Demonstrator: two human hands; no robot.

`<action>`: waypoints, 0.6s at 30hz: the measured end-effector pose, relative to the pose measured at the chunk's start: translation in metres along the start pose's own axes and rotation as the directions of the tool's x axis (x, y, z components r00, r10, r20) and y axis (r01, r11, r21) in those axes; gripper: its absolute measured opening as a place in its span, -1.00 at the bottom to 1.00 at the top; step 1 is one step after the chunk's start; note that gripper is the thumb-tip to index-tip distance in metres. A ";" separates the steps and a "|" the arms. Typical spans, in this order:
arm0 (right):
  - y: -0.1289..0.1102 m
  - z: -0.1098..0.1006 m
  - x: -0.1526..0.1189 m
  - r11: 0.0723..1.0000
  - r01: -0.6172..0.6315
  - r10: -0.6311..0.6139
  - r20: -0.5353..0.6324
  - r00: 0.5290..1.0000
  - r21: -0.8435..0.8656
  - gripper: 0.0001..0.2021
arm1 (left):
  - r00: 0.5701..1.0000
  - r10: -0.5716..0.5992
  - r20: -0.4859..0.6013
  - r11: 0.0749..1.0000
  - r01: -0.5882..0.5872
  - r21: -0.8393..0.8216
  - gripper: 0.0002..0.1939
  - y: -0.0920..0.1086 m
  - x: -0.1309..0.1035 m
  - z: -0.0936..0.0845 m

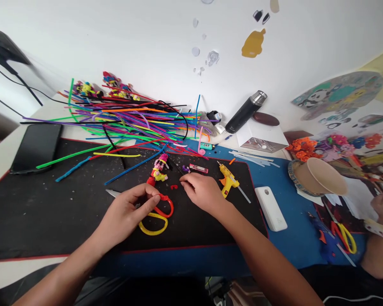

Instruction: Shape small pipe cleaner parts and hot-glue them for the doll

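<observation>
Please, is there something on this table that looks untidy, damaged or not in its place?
Mostly the pipe cleaners: they lie in a loose, crisscrossed heap at the back, and several stray onto the black mat, so they look disordered. I see no clear spill or damage.

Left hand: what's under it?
Scissors lie beneath the left hand: the blade tip shows left of it, red and yellow handle loops to its right. Their pivot and the black mat directly below are covered.

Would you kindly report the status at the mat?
Left hand apparently pinching red piece; right hand near purple curl. Figure on mat; scissors under left hand.
</observation>
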State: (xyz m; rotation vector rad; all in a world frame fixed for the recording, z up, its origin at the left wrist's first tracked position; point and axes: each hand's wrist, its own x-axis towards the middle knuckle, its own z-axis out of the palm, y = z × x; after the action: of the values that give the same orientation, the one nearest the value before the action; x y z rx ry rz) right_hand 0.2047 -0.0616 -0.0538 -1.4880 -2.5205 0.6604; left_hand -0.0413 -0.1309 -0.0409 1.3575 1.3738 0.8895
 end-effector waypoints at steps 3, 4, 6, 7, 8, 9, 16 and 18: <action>-0.003 0.004 -0.003 0.999 -0.037 0.037 0.020 0.999 0.004 -0.81 | 1.000 0.003 0.011 1.000 -0.003 -0.001 -0.56 -0.001 0.000 0.000; -0.004 0.005 -0.004 0.999 -0.041 0.041 0.036 0.999 0.001 -0.81 | 1.000 0.004 0.012 1.000 -0.004 0.001 -0.56 -0.002 -0.001 0.000; -0.008 0.006 -0.003 0.999 -0.039 0.039 0.067 0.997 -0.007 -0.80 | 1.000 0.002 0.006 1.000 -0.002 0.002 -0.56 -0.003 -0.001 -0.001; -0.009 0.006 -0.003 0.999 -0.035 0.036 0.078 0.996 -0.009 -0.79 | 1.000 -0.001 0.003 1.000 0.001 0.001 -0.56 -0.004 -0.002 -0.001; -0.011 0.006 -0.002 0.999 -0.032 0.033 0.085 0.996 -0.010 -0.79 | 1.000 -0.005 0.001 1.000 0.005 0.000 -0.56 -0.004 -0.002 -0.001; -0.012 0.006 0.000 0.999 -0.030 0.031 0.091 0.995 -0.011 -0.78 | 1.000 -0.007 -0.001 1.000 0.007 -0.001 -0.56 -0.005 -0.002 -0.001; -0.018 0.007 0.008 0.999 -0.011 0.016 0.107 0.994 -0.044 -0.78 | 1.000 -0.010 0.019 1.000 0.010 0.000 -0.54 -0.003 -0.001 0.000; -0.018 0.008 0.008 0.998 -0.010 0.017 0.118 0.993 -0.061 -0.78 | 1.000 -0.006 0.020 1.000 0.006 -0.006 -0.54 -0.002 -0.001 0.001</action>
State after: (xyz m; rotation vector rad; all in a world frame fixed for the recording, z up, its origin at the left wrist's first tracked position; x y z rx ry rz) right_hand 0.1835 -0.0643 -0.0544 -1.5301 -2.6428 0.7009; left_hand -0.0412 -0.1318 -0.0433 1.3532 1.3584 0.8733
